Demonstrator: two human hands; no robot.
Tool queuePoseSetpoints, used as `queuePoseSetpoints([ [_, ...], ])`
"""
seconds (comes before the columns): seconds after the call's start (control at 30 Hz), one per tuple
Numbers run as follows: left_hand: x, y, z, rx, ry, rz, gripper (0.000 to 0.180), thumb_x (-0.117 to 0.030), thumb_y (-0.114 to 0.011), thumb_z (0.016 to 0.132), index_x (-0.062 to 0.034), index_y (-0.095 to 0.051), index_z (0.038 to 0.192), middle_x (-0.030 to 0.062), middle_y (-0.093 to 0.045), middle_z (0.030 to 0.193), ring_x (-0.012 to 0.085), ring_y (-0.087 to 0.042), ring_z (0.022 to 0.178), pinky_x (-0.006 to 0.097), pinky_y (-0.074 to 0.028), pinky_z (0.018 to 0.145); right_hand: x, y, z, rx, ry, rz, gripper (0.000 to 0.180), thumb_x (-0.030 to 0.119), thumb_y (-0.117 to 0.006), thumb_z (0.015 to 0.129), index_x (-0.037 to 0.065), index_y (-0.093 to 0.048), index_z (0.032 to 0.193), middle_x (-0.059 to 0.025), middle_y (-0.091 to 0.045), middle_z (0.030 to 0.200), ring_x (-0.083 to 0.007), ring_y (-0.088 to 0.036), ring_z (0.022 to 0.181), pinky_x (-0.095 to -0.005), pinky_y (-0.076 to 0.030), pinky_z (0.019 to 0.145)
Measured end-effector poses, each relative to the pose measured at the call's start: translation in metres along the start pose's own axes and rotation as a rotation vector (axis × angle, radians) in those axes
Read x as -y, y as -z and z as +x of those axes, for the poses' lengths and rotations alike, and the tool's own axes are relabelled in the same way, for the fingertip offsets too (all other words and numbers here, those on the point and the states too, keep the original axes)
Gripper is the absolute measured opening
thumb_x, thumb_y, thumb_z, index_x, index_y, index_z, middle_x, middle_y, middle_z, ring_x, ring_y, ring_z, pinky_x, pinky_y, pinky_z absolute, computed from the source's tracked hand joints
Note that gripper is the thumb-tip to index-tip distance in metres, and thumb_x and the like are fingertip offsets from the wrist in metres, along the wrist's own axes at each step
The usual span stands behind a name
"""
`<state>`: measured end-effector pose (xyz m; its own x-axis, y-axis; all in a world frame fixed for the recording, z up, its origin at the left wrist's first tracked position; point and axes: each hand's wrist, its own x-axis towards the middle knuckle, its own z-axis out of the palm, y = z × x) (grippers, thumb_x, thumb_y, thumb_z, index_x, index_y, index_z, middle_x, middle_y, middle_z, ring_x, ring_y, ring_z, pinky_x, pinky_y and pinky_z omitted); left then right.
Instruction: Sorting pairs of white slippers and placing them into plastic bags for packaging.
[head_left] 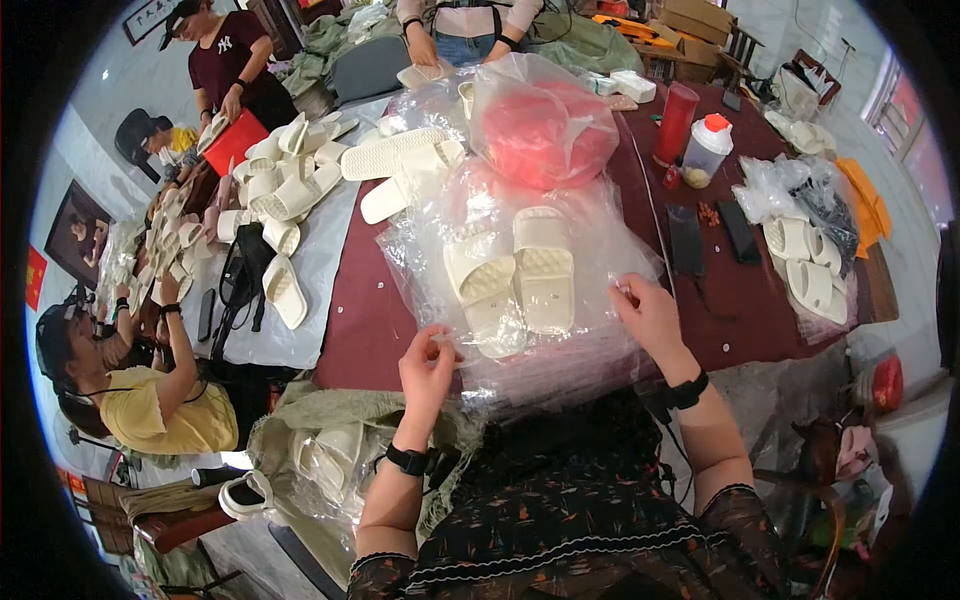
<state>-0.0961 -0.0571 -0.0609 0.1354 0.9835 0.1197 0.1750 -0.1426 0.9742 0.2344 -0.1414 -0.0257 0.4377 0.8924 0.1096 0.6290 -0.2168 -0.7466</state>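
Observation:
A pair of cream slide slippers, the left one (488,290) and the right one (545,285), lies side by side in front of me. Clear plastic bags (610,240) are spread around and under them; whether the slippers are inside a bag I cannot tell. My left hand (428,372) pinches the near left edge of the plastic, beside the left slipper's heel. On the other side, my right hand (650,315) is closed on the plastic's right edge. Beyond the pair sits a red bundle (545,130) wrapped in clear plastic, with more slippers (395,155) to its left.
A heap of cream slippers (295,185) covers the left table, near a black bag (245,275). On the right are a red cylinder (677,122), a white bottle (708,150), dark phones (686,240) and bagged slippers (815,265). Other people work left and across.

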Motion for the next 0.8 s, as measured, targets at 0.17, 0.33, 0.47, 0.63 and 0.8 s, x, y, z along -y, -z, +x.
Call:
queuePoseSetpoints([
  [0.17, 0.002, -0.001, 0.009, 0.052, 0.091, 0.262, 0.024, -0.012, -0.059, 0.089, -0.005, -0.056, 0.111, 0.0078, -0.073, 0.075, 0.0165, -0.069, 0.063, 0.029, -0.05, 0.063, 0.025, -0.018, 0.0, -0.365, 0.42, -0.372, 0.027, 0.021, -0.072, 0.083, 0.008, -0.064, 0.105, -0.0078, -0.063, 0.099, -0.0302, -0.057, 0.098, -0.0422, -0.047, 0.082],
  [0.33, 0.012, -0.002, 0.006, -0.004, 0.044, 0.335, 0.026, -0.015, -0.058, 0.089, -0.0053, -0.054, 0.113, 0.0075, -0.07, 0.071, 0.0164, -0.068, 0.063, 0.031, -0.05, 0.063, 0.034, -0.048, -0.012, -0.108, 0.787, -0.323, 0.038, 0.023, -0.074, 0.082, 0.008, -0.062, 0.114, -0.0086, -0.056, 0.12, -0.0307, -0.052, 0.109, -0.0452, -0.043, 0.092],
  [0.47, -0.007, -0.014, 0.004, -0.003, 0.107, 0.202, 0.037, -0.024, -0.068, 0.089, -0.0036, -0.052, 0.116, 0.005, -0.062, 0.067, 0.0148, -0.062, 0.06, 0.032, -0.046, 0.057, 0.011, -0.075, -0.009, 0.014, 0.505, -0.27, 0.046, 0.027, -0.076, 0.08, 0.008, -0.063, 0.12, -0.0084, -0.057, 0.118, -0.031, -0.053, 0.109, -0.0451, -0.044, 0.093],
  [0.63, -0.038, -0.045, -0.008, -0.068, -0.004, 0.231, 0.051, -0.027, -0.08, 0.081, -0.0048, -0.054, 0.119, 0.0018, -0.048, 0.061, 0.0136, -0.047, 0.053, 0.032, -0.042, 0.053, 0.008, -0.079, -0.007, 0.004, 0.52, -0.224, 0.05, 0.03, -0.076, 0.08, 0.007, -0.063, 0.122, -0.0096, -0.057, 0.118, -0.0327, -0.055, 0.108, -0.0445, -0.047, 0.091],
  [0.8, -0.068, -0.064, -0.009, -0.06, -0.033, 0.257, 0.033, -0.013, -0.077, 0.078, -0.0091, -0.065, 0.109, 0.0043, -0.048, 0.061, 0.0188, -0.05, 0.056, 0.035, -0.044, 0.059, 0.002, -0.078, -0.006, 0.029, 0.43, -0.186, 0.049, 0.029, -0.076, 0.079, 0.007, -0.063, 0.121, -0.0113, -0.055, 0.118, -0.0344, -0.056, 0.105, -0.0446, -0.048, 0.09],
])
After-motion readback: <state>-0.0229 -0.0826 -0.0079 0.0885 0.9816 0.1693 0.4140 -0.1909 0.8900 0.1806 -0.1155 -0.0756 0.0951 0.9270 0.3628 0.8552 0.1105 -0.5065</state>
